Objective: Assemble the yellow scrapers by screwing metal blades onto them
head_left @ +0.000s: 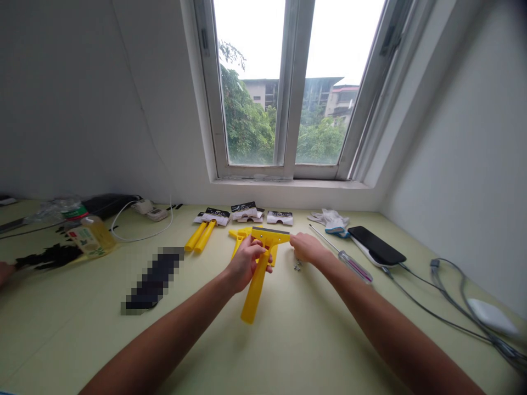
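Observation:
A yellow scraper (256,291) with a dark blade strip along its wide head is in my left hand (244,264), its handle pointing down toward me. My left fingers wrap around it just below the head. At the right end of that head is my right hand (307,248), fingers curled together; what they pinch, if anything, is hidden. Small screws (297,266) lie on the table just under my right hand. Behind the held scraper, more yellow scraper parts (239,235) are partly covered by my left hand.
Yellow handles (200,237) and black-and-white cards (244,209) lie toward the window. On the right are a screwdriver (354,267), gloves (329,220), a phone (376,245) and cables (436,323). A bottle (88,233) and another person's hand (5,272) are at left.

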`<state>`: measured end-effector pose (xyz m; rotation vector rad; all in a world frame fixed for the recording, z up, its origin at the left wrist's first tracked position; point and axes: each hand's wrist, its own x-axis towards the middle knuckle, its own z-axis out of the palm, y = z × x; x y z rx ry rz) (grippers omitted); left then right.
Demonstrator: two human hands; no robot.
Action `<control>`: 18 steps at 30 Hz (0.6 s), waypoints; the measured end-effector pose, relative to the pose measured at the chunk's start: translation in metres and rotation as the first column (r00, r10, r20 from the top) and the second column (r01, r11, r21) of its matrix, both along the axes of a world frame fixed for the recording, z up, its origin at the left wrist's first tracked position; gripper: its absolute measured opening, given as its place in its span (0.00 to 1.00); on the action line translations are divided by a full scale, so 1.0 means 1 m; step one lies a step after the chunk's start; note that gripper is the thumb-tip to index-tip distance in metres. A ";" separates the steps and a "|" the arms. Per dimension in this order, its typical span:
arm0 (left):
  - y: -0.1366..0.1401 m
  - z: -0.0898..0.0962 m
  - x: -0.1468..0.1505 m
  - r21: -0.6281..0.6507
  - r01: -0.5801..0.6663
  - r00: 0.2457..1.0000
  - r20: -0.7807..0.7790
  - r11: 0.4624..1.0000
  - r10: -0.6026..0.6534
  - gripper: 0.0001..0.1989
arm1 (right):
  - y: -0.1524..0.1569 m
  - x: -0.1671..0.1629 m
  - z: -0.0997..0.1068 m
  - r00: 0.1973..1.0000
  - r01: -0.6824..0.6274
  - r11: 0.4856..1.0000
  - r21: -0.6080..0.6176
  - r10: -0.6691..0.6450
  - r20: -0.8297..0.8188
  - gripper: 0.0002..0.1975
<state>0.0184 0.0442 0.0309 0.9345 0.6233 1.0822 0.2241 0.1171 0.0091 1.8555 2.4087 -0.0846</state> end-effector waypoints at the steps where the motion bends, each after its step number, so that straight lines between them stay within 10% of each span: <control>1: 0.000 0.000 0.000 0.002 0.002 1.000 0.002 1.000 -0.002 0.16 | 0.001 0.001 -0.002 1.000 -0.006 1.000 0.009 0.006 -0.027 0.09; 8: 0.000 0.001 -0.002 0.006 0.057 0.997 0.054 0.998 -0.057 0.14 | -0.001 0.016 0.007 0.922 -0.072 0.997 0.036 0.080 -0.380 0.09; 18: -0.017 0.007 0.001 0.051 0.295 0.954 -0.069 0.954 -0.291 0.16 | -0.027 0.043 0.046 0.477 -0.233 0.972 0.040 0.151 -0.866 0.10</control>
